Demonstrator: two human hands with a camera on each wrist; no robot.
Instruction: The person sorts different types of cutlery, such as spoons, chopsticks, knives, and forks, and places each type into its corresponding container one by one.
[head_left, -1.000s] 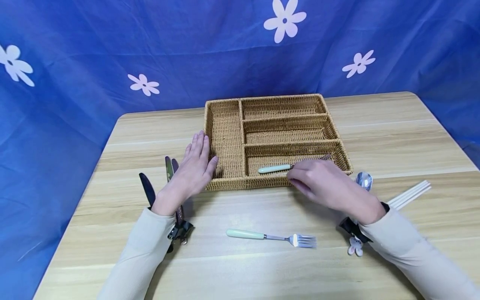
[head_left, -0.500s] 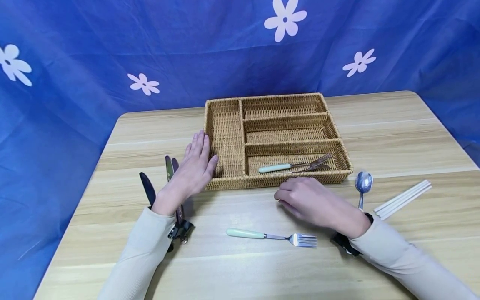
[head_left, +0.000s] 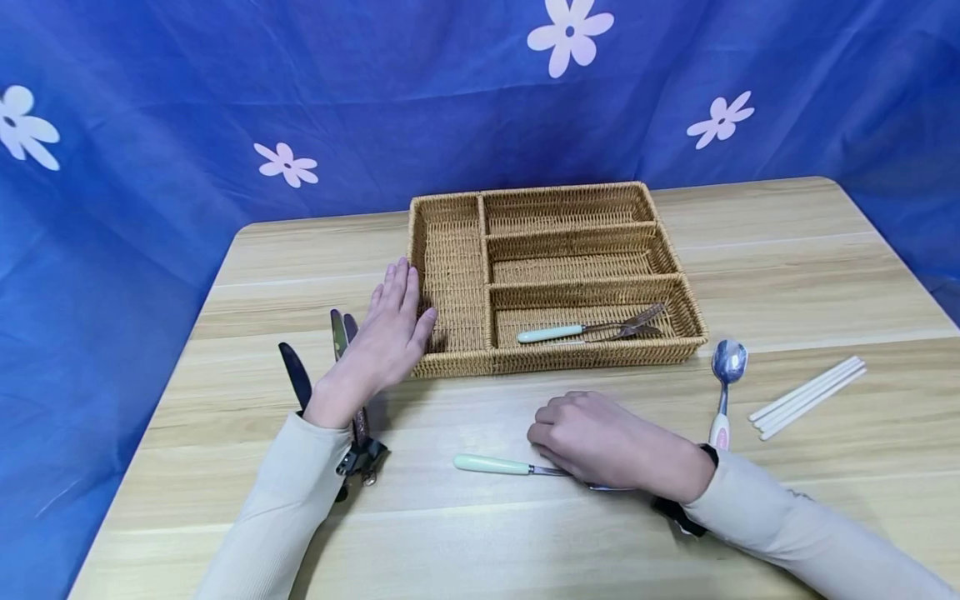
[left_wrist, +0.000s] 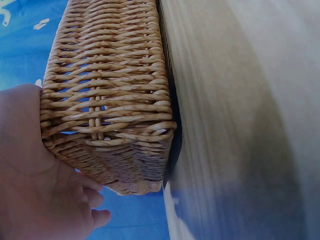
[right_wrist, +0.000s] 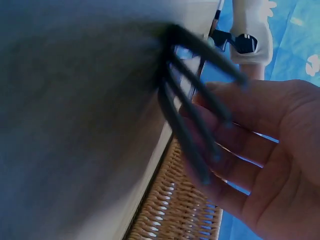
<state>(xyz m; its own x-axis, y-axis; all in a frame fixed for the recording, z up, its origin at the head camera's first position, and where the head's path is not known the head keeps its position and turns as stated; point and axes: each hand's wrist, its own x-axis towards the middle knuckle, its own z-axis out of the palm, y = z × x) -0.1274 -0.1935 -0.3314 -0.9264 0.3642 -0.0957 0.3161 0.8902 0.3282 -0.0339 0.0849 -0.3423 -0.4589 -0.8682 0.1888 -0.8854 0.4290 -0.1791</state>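
Observation:
My left hand (head_left: 386, 333) lies with fingers extended over the near left corner of a divided wicker basket (head_left: 525, 362). In the left wrist view, the palm is against the woven side (left_wrist: 105, 100). My right hand (head_left: 600, 437) is over a fork with a pale green handle (head_left: 491, 464) that lies on the table, hiding most of its tines. The right wrist view has the fork's tines (right_wrist: 192, 100) close up, with the loosely curled fingers (right_wrist: 237, 140) beyond them. Forks (head_left: 551, 334), one with a pale green handle, lie in the basket's front compartment.
Several knives (head_left: 296, 377) lie beside and partly under the left forearm. To the right of the basket are a spoon (head_left: 729, 362) and a bundle of white sticks (head_left: 806, 398). A blue flowered cloth (head_left: 450, 108) hangs behind the table.
My right hand has left the basket's front compartment, where forks now show, and come toward me and left, over the fork on the table. The left hand has stayed put.

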